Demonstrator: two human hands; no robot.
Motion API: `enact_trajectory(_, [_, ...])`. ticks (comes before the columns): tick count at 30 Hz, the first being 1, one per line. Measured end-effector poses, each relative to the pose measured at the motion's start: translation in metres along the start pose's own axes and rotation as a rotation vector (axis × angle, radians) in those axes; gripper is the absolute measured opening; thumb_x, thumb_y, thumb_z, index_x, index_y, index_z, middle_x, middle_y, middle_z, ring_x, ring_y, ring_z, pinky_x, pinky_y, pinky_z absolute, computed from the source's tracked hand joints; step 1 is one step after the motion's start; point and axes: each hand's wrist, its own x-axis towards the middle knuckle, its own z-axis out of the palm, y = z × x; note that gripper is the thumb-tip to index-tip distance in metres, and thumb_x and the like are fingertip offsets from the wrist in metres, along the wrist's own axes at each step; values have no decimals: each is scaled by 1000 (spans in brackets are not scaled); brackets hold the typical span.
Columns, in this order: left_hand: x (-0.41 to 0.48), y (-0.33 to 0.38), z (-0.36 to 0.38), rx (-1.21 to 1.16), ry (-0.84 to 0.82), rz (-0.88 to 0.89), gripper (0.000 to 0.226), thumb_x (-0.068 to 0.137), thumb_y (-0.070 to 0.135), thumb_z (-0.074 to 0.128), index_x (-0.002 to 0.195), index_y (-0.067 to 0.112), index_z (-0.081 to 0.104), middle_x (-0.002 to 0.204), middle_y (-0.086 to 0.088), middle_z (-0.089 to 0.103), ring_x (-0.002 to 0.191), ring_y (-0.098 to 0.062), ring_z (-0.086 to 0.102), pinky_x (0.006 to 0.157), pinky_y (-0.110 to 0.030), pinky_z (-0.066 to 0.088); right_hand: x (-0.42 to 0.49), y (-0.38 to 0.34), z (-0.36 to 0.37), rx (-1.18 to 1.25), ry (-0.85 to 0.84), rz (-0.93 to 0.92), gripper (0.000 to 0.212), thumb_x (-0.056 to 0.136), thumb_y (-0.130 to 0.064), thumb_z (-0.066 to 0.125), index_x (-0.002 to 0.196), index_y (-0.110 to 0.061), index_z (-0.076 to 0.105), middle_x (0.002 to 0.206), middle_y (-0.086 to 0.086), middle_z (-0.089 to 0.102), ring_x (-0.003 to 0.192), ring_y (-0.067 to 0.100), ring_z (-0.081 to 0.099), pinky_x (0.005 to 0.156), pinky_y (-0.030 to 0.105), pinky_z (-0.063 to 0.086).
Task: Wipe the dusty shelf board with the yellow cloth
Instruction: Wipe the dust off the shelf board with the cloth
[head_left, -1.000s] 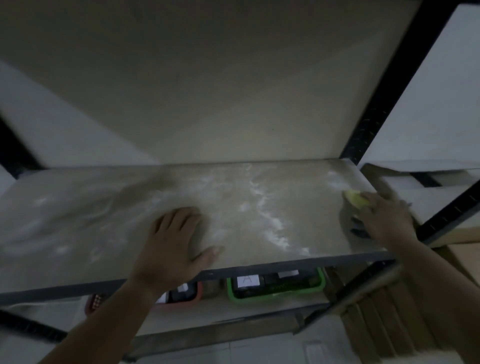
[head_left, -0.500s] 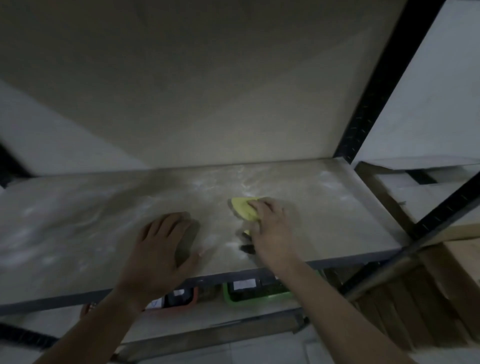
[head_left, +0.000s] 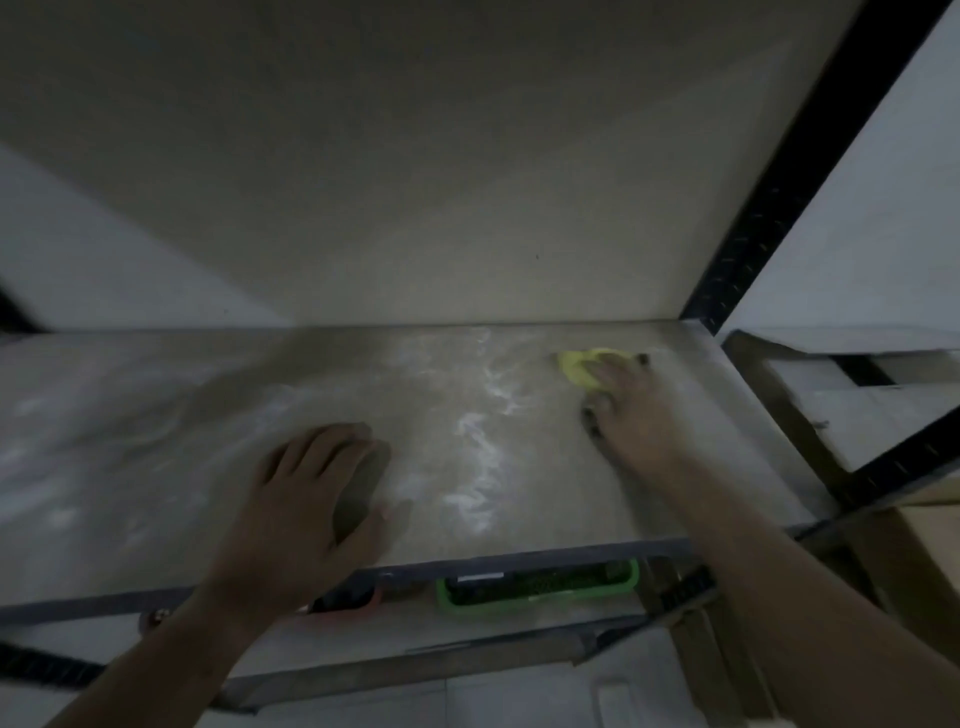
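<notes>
The dusty shelf board (head_left: 156, 441) spans the view, with white dust streaks down its middle. My right hand (head_left: 628, 410) presses the yellow cloth (head_left: 576, 366) flat onto the board near the back right corner; most of the cloth is hidden under my fingers. My left hand (head_left: 317, 499) lies flat on the board near its front edge, fingers apart, holding nothing.
A black perforated upright (head_left: 779, 171) stands at the back right corner. Another black bar (head_left: 904, 462) crosses on the right. Below the board sit a green bin (head_left: 535, 587) and a reddish bin (head_left: 353, 603). The shelf above hangs low overhead.
My right hand swept the cloth from the right edge to the board's middle, then back toward the back right corner. My left hand stayed planted.
</notes>
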Motion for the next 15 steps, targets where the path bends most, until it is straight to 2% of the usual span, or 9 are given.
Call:
enact_trajectory(3, [0, -3, 1, 3, 3, 10, 75, 99, 74, 32, 142, 20, 60, 151, 2, 52, 138, -25, 50, 111, -43, 37, -4, -46, 11, 417, -91, -244, 41, 89, -5, 50, 127, -16, 63, 135, 0, 57, 122, 10, 52, 105, 11, 36])
enact_trajectory(5, [0, -4, 1, 2, 1, 7, 74, 99, 74, 32, 143, 20, 59, 152, 3, 51, 139, -25, 49, 112, -43, 37, 4, -28, -6, 506, -59, -231, 41, 92, -9, 49, 127, -24, 62, 131, -7, 59, 114, 2, 58, 95, 4, 40])
enact_trajectory(7, [0, -4, 2, -1, 10, 13, 74, 100, 74, 32, 143, 21, 59, 151, 3, 51, 139, -24, 49, 113, -43, 36, 16, 14, -29, 384, 100, -144, 37, 92, -23, 49, 126, -36, 56, 123, -11, 61, 101, -2, 63, 85, 11, 51])
enact_trajectory(8, [0, -3, 1, -5, 8, 14, 75, 100, 75, 32, 143, 20, 59, 151, 3, 52, 139, -23, 49, 113, -42, 36, 21, 39, -39, 290, 164, -48, 36, 91, -30, 48, 126, -37, 53, 119, -9, 62, 99, 3, 64, 84, 20, 53])
enact_trajectory(9, [0, -3, 2, -11, 18, 12, 75, 99, 75, 32, 142, 20, 60, 150, 3, 52, 139, -23, 48, 113, -41, 35, 31, 62, -44, 228, 190, 62, 37, 90, -34, 47, 126, -35, 52, 119, -2, 62, 101, 15, 64, 87, 30, 52])
enact_trajectory(10, [0, -1, 1, -19, 12, 4, 75, 100, 75, 31, 142, 20, 60, 150, 2, 52, 138, -23, 49, 113, -42, 35, 38, 81, -45, 117, 173, 177, 41, 89, -38, 45, 128, -29, 51, 121, 9, 62, 106, 29, 61, 89, 38, 48])
enact_trajectory(12, [1, 1, -1, -17, 15, 7, 77, 100, 75, 30, 142, 19, 60, 149, 2, 53, 138, -23, 49, 113, -43, 36, 49, 105, -37, -100, 83, 301, 53, 89, -43, 39, 136, -20, 44, 129, 22, 57, 117, 40, 53, 97, 48, 40])
enact_trajectory(14, [2, 3, -2, -5, 9, 6, 78, 100, 75, 28, 142, 18, 60, 149, 1, 54, 138, -24, 50, 113, -43, 37, 51, 99, -28, -202, 78, 241, 56, 87, -44, 29, 133, -16, 44, 133, 21, 54, 120, 40, 49, 101, 49, 41])
enact_trajectory(15, [2, 3, -1, 1, 10, 3, 78, 100, 75, 29, 142, 18, 61, 149, 1, 54, 138, -24, 50, 113, -43, 37, 54, 92, -19, -249, 92, 130, 57, 83, -43, 23, 126, -15, 48, 130, 19, 55, 118, 38, 51, 99, 50, 41])
